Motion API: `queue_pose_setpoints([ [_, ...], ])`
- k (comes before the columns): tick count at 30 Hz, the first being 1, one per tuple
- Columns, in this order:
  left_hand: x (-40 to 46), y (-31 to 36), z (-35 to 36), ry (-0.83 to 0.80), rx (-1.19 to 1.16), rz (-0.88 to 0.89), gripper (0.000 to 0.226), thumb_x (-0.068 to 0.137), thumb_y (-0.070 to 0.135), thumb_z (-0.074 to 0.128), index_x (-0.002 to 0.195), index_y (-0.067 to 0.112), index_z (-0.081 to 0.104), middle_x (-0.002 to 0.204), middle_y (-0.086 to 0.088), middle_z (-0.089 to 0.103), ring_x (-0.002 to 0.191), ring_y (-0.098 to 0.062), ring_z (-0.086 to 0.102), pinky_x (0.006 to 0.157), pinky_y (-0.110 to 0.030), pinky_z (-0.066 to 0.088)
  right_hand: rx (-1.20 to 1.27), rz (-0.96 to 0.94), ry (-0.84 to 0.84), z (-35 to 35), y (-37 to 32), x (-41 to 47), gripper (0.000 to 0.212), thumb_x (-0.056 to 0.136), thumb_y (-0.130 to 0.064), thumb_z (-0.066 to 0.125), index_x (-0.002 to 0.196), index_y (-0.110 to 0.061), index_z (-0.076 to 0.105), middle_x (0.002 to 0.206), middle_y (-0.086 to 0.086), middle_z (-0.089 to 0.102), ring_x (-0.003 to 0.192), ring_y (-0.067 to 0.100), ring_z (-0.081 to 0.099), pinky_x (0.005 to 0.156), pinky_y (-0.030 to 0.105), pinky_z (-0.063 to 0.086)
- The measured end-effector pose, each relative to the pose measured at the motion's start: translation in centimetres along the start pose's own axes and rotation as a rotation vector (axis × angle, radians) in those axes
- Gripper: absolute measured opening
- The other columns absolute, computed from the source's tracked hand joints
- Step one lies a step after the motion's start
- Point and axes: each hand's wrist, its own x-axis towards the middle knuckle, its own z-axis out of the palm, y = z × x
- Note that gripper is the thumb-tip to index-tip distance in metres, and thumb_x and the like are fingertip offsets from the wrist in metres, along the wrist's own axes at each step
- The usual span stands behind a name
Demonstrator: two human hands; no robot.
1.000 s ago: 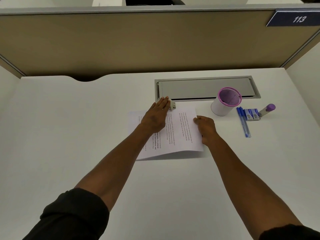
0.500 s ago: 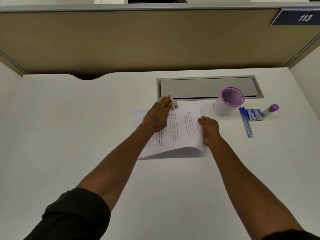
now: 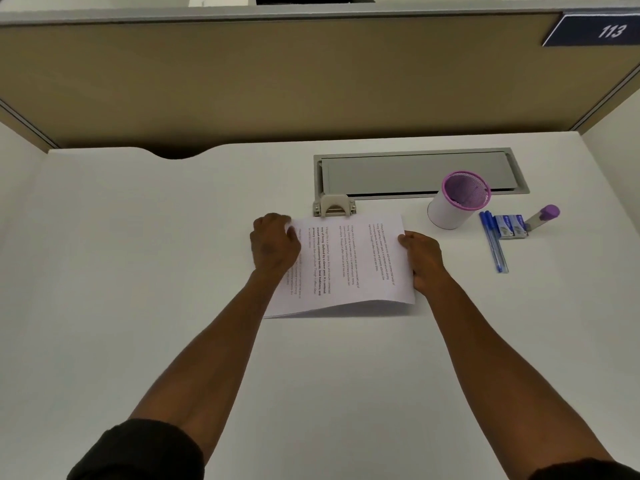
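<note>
White printed paper sheets [image 3: 349,265] lie on the desk [image 3: 138,271] in front of me, their far edge tucked into the mouth of the grey hole punch [image 3: 334,206] at twelve o'clock. A second ago my left hand [image 3: 275,245] lay flat on that punch, pressing its lever down. It has since slid off to about ten o'clock of the sheets, and the punch now stands uncovered. The fingers are curled at the far left corner, and as far as the blur lets me judge, they pinch the paper there. My right hand [image 3: 424,259] has stayed at three o'clock, thumb on top of the right edge, pinching the sheets. I take the press to be done, so with both sides held, the next move should be drawing the sheets straight back toward six o'clock, out of the punch. The purple-rimmed pen cup [image 3: 457,200] stands off at two o'clock, apart from my hands.
</note>
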Motion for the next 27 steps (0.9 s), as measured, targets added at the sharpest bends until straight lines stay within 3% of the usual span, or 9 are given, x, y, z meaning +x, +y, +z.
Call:
queue_pose_setpoints([
  [5, 0.1, -1.6, -0.3, -0.123, 0.124, 0.127, 0.042, 0.098, 0.027, 0.053, 0.138, 0.012, 0.055, 0.147, -0.009, 0.049, 0.139, -0.028, 0.038, 0.115, -0.045, 0.032, -0.070, -0.027, 0.006, 0.1, -0.3, 0.2, 0.011, 0.094, -0.023, 0.057, 0.096, -0.016, 0.066, 0.104, 0.012, 0.070, 0.093, 0.032, 0.067, 0.092, 0.051, 0.053],
  [10, 0.0, -1.8, -0.1, -0.129, 0.137, 0.138, 0.043, 0.096, 0.026, 0.055, 0.137, 0.010, 0.056, 0.146, -0.011, 0.049, 0.138, -0.029, 0.039, 0.113, -0.045, 0.032, -0.199, -0.032, 0.071, 0.2, -1.2, 0.8, 0.033, 0.094, -0.045, 0.053, 0.076, -0.018, 0.055, 0.094, 0.013, 0.066, 0.084, 0.030, 0.064, 0.085, 0.047, 0.052],
  [13, 0.1, -1.8, -0.2, -0.139, 0.152, 0.142, 0.043, 0.096, 0.026, 0.055, 0.136, 0.011, 0.056, 0.145, -0.010, 0.050, 0.137, -0.029, 0.039, 0.112, -0.044, 0.032, -0.309, -0.112, 0.148, 0.4, -1.6, 1.4, 0.042, 0.096, -0.045, 0.048, 0.066, -0.015, 0.050, 0.081, 0.013, 0.060, 0.074, 0.026, 0.056, 0.078, 0.043, 0.052],
  [16, 0.3, -1.6, -0.3, -0.147, 0.147, 0.138, 0.042, 0.096, 0.026, 0.055, 0.135, 0.011, 0.057, 0.145, -0.009, 0.050, 0.137, -0.028, 0.039, 0.111, -0.044, 0.033, -0.388, -0.152, 0.161, 1.0, -2.1, 1.8, 0.041, 0.098, -0.038, 0.047, 0.063, -0.016, 0.051, 0.074, 0.007, 0.058, 0.083, 0.030, 0.059, 0.085, 0.045, 0.051],
  [21, 0.9, -0.8, -0.6, -0.121, 0.095, 0.130, 0.041, 0.098, 0.027, 0.053, 0.136, 0.010, 0.054, 0.142, -0.008, 0.053, 0.135, -0.027, 0.042, 0.112, -0.045, 0.032, -0.286, -0.055, 0.179, 1.7, -2.4, 2.4, 0.030, 0.092, -0.028, 0.057, 0.099, -0.001, 0.068, 0.111, 0.020, 0.067, 0.101, 0.034, 0.061, 0.091, 0.043, 0.049],
  [27, 2.8, 0.6, -1.2, -0.201, 0.165, 0.148, 0.037, 0.100, 0.031, 0.049, 0.131, 0.014, 0.059, 0.130, -0.012, 0.055, 0.126, -0.029, 0.046, 0.105, -0.042, 0.037, -0.155, 0.081, 0.102, 0.9, -2.4, 2.9, 0.029, 0.091, -0.030, 0.061, 0.107, -0.005, 0.061, 0.113, 0.017, 0.065, 0.105, 0.034, 0.063, 0.097, 0.049, 0.050],
])
